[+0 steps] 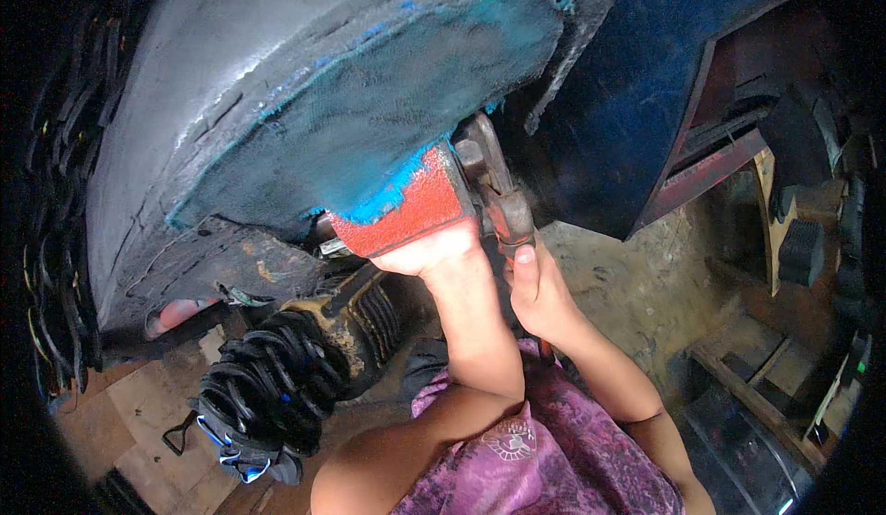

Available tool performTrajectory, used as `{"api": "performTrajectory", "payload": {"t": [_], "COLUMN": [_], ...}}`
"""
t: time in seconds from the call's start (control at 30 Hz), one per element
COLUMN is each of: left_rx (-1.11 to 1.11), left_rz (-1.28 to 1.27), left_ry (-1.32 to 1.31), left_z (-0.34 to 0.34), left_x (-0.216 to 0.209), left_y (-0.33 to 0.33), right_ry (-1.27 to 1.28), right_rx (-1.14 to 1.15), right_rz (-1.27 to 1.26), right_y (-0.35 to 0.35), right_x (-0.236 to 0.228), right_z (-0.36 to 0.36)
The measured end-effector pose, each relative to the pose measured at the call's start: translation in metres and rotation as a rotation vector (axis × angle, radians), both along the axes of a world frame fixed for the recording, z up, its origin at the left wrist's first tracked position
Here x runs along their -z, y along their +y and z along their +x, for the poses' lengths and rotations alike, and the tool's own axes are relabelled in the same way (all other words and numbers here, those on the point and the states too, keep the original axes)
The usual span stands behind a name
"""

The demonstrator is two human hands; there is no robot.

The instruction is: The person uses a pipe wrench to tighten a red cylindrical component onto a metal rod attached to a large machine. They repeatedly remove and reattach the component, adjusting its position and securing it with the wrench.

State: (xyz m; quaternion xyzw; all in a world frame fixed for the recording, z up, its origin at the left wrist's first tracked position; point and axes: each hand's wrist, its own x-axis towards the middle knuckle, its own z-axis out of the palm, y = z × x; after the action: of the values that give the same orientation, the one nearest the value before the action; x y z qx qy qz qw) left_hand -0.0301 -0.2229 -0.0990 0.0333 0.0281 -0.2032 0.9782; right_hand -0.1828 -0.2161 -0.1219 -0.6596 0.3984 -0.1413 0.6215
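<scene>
My right hand is closed around the handle of a worn pipe wrench, thumb laid along the shaft. The wrench's jaws stand beside the right end of a red-painted metal block; whether they bite on anything is hard to see. My left hand reaches up to the block's lower edge, its heel against the red face and its fingers hidden behind it. Frayed teal cloth covers the curved underside above and hangs over the block's top edge.
A big grey rounded body fills the upper left, a dark blue panel the right. A bundle of black curved pieces lies at lower left by a worn yellowish ribbed part. A wooden frame stands at lower right.
</scene>
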Motion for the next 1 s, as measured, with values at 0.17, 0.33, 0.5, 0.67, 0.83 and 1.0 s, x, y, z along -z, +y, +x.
{"api": "performTrajectory", "payload": {"t": [0.17, 0.33, 0.5, 0.67, 0.83, 1.0], "left_rx": [-0.023, -0.023, -0.032, -0.017, 0.003, 0.022], "left_rz": [-0.054, -0.048, 0.031, -0.134, -0.064, -0.148], "left_ry": [0.095, 0.052, 0.098, 0.056, -0.129, -0.044], "left_z": [0.001, -0.006, -0.011, 0.004, 0.001, 0.003], "left_x": [-0.006, -0.02, -0.024, -0.015, 0.0, 0.004], "left_y": [0.0, 0.005, 0.003, 0.0, -0.004, -0.006], "right_ry": [0.003, 0.123, 0.079, 0.064, -0.086, -0.021], "right_rx": [0.012, 0.012, 0.044, 0.032, 0.004, 0.003], "right_rz": [-0.039, 0.045, -0.004, 0.003, -0.024, -0.058], "right_y": [0.003, 0.005, 0.006, 0.002, -0.001, -0.004], "right_x": [-0.002, -0.016, -0.022, -0.014, 0.007, 0.016], "right_z": [-0.002, -0.004, 0.001, 0.002, 0.0, 0.001]}}
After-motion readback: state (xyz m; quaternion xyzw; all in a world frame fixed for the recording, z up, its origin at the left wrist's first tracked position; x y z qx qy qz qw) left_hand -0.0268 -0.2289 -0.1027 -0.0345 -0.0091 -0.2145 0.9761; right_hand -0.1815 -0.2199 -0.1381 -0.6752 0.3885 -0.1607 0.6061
